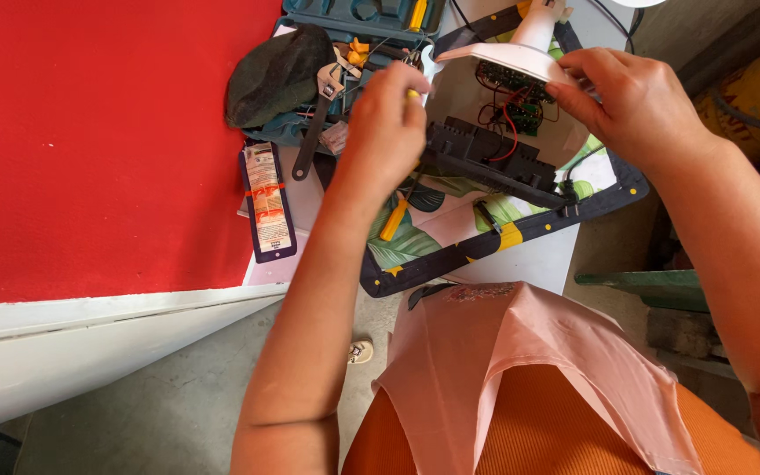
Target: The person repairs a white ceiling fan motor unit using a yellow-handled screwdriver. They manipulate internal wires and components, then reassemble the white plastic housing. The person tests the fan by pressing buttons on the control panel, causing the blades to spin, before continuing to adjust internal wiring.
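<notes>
While a broad red felt-like sheet (pixel 107 132) fills the left of the view above a white panel edge (pixel 90 317), a dark green cloth cap (pixel 274 75) lies beside it at the corner of an open teal plastic tool case (pixel 362 16), with a steel adjustable wrench (pixel 318 119) slanting down from under the cap. Just below, a flat packet with an orange and white label in a dark sleeve (pixel 267 202) lies on the white bench (pixel 521 262). Right of the wrench, the left hand (pixel 384 132) is raised over the work, its fingers (pixel 393 88) clenched around a slim yellow-handled tool (pixel 412 91), most of which is hidden by the hand; its tip near the device cannot be made out. Under that hand a second yellow-handled screwdriver (pixel 393 220) rests on a leaf-patterned mat with a black border and yellow dots (pixel 450 255). On the mat sits an opened white plastic appliance (pixel 503 114), its inside showing a black ribbed part (pixel 485 158), a green circuit board (pixel 512 92) and red wires (pixel 510 132). Farther right, the right hand (pixel 631 101) grasps the loosened white cover (pixel 521 60) at its edge, fingers pinching it and holding it tilted up over the circuit board. At bottom, a pink cloth (pixel 503 361) lies over an orange ribbed garment (pixel 556 422).
</notes>
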